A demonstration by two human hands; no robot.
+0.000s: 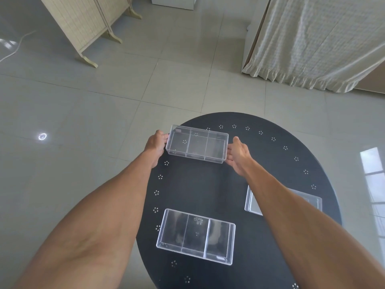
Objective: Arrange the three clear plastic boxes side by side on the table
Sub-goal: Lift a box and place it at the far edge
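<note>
Three clear plastic boxes sit on a round black table [270,159]. The far box [196,143], split into three compartments, is at the table's far left. My left hand [155,143] grips its left end and my right hand [237,152] presses its right end. A second three-compartment box [195,235] lies near me, left of centre, untouched. The third box [310,202] rests at the right, partly hidden under my right forearm.
The table has a ring of small white dot marks near its rim. Beyond it is a tiled floor, with a folding screen [89,24] at the far left and a curtained frame [312,38] at the far right.
</note>
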